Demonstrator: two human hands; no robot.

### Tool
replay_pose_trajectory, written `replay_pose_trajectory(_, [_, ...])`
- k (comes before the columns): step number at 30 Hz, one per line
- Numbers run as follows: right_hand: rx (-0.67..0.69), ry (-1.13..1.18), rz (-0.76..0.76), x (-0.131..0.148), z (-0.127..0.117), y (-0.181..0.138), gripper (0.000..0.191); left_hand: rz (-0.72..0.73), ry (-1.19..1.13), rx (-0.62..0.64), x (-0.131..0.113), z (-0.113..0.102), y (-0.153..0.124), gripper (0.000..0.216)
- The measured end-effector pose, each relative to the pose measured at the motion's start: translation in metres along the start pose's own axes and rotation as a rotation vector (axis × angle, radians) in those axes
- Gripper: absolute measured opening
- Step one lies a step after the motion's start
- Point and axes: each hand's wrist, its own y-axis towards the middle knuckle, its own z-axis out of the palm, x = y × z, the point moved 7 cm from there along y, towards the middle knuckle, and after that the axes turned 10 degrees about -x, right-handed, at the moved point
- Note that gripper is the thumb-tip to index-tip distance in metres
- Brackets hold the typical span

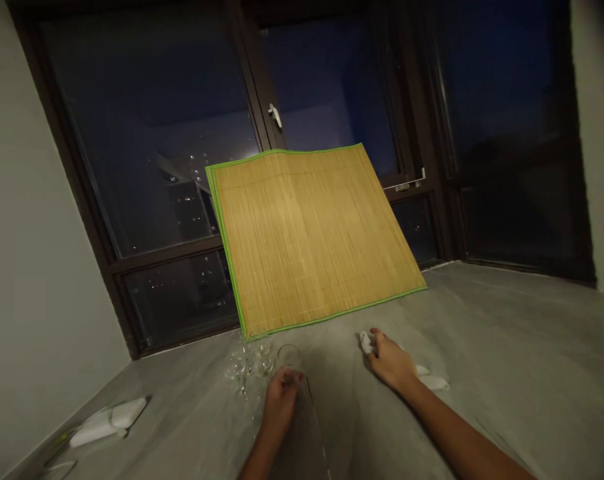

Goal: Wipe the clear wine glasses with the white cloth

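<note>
My left hand [282, 397] is closed round the base of a clear glass [289, 357] that stands on the grey floor. Several more small clear glasses [249, 363] cluster just left of it. My right hand [392, 363] rests on the floor to the right, its fingers closed on a white cloth [432, 380] that sticks out on both sides of the hand. A bamboo mat with a green border [307, 240] leans upright against the dark window right behind the glasses.
A dark-framed window [147, 167] with a white handle [275, 115] fills the far side. White walls stand left and right. A white cloth-like object [107, 420] lies on the floor at the lower left.
</note>
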Motion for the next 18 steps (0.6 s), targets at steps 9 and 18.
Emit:
replay_pose_trajectory(9, [0.002, -0.014, -0.003, -0.001, -0.002, 0.000, 0.056, -0.008, 0.013, -0.010, 0.003, -0.012, 0.004, 0.037])
replay_pose_trajectory(18, [-0.015, 0.343, 0.012, 0.008, 0.012, -0.004, 0.061, -0.002, 0.062, -0.081, 0.005, -0.018, 0.005, 0.027])
